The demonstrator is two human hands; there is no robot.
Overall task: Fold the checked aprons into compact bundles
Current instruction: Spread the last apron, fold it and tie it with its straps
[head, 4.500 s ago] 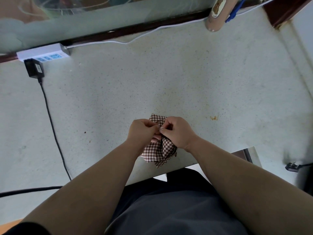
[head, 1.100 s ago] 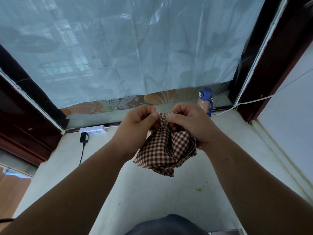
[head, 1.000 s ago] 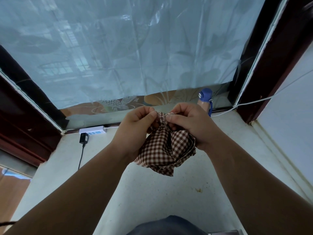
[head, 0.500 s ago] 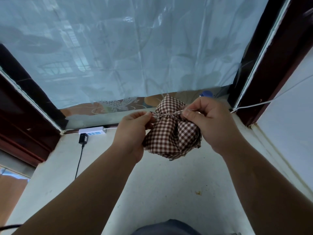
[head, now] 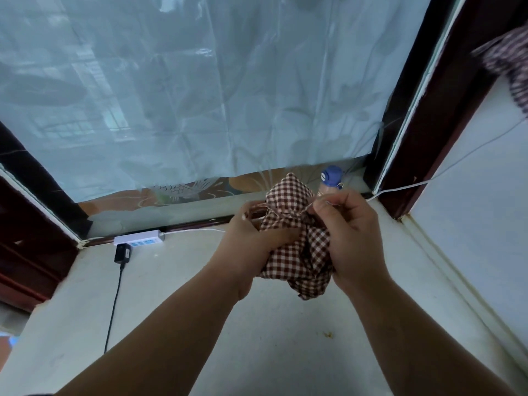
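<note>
The left hand grips the bunched checked apron at its 9 o'clock, above the counter; the right hand, at 3 o'clock, pinches its string.

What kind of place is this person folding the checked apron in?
Probably a home, at a pale ledge: a dark-framed window covered with a plastic sheet, a power strip below it, a blue-capped bottle.

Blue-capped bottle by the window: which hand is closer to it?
Right. The right hand pinches the string just below the bottle in the picture; the left hand grips the checked apron farther left.
</note>
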